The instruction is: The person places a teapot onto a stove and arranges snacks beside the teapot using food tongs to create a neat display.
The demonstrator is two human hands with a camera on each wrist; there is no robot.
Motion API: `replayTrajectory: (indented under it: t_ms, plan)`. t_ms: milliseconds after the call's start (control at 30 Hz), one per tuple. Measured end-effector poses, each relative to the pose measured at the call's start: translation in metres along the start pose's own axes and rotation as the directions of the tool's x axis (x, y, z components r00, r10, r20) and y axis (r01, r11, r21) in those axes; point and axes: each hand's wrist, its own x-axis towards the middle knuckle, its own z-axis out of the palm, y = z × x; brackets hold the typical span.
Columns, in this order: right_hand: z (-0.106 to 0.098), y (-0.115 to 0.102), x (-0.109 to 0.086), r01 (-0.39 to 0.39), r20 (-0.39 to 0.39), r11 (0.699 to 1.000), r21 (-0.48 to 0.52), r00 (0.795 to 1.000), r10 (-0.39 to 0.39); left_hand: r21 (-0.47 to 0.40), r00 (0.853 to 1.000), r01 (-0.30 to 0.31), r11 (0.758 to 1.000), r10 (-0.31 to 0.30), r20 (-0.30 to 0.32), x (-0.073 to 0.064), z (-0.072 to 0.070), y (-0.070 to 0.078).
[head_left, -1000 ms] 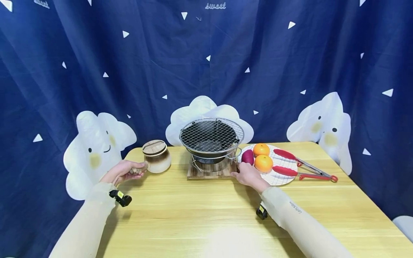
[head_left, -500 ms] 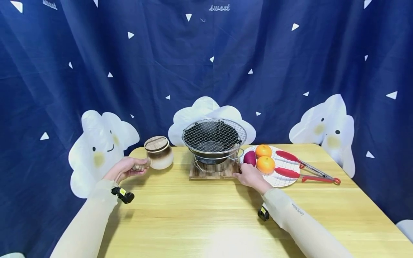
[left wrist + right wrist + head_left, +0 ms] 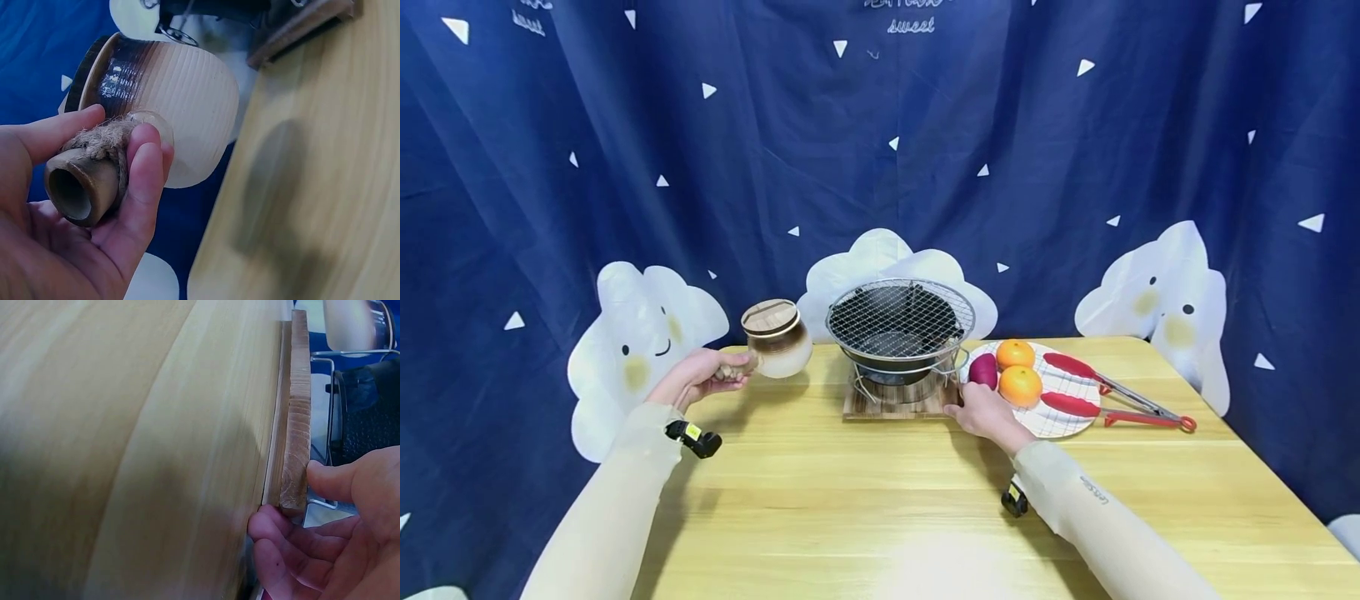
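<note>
A side-handled pot, brown shading to cream with a wooden lid, is raised over the table at the left. My left hand grips its hollow handle, which has twine wound round it. Thumb and fingers close on the twine in the left wrist view. A round tabletop grill with a wire mesh stands on a wooden base at the centre back. My right hand pinches the near right corner of that base, thumb on top and fingertips at its underside in the right wrist view.
Right of the grill, a white plate carries two oranges, a dark purple round item and red-tipped tongs. The tongs' handles reach past its rim. A blue curtain hangs behind the wooden table.
The pot has risen off the table in my left hand and shifted slightly right. My right hand has stayed at the base's corner. The head view has shifted a little.
</note>
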Motion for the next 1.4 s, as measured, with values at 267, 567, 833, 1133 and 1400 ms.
replayTrajectory:
  t_ms: [267, 567, 833, 1133, 1400]
  plan:
    - [0.000, 0.000, -0.002, 0.002, -0.006, 1.000, 0.001, 1.000, -0.002, -0.004, 1.000, -0.031, 1.000, 0.031, -0.003, -0.004, 0.009, 0.019]
    - [0.000, 0.000, -0.004, 0.005, -0.001, 1.000, 0.010, 1.000, -0.005, -0.003, 0.999, -0.044, 0.999, 0.044, -0.001, -0.008, 0.010, 0.039]
    - [-0.001, 0.001, -0.005, 0.005, -0.008, 1.000, 0.021, 1.000, -0.005, 0.011, 0.999, -0.045, 0.999, 0.046, -0.008, -0.013, 0.013, 0.062]
    - [0.000, 0.003, -0.005, 0.003, -0.005, 1.000, 0.025, 1.000, -0.003, 0.015, 0.999, -0.035, 0.999, 0.035, -0.009, -0.011, 0.021, 0.080]
    - [-0.001, 0.000, -0.003, 0.002, -0.004, 1.000, 0.017, 1.000, -0.002, 0.039, 0.998, -0.069, 0.997, 0.069, -0.013, -0.009, 0.032, 0.094]
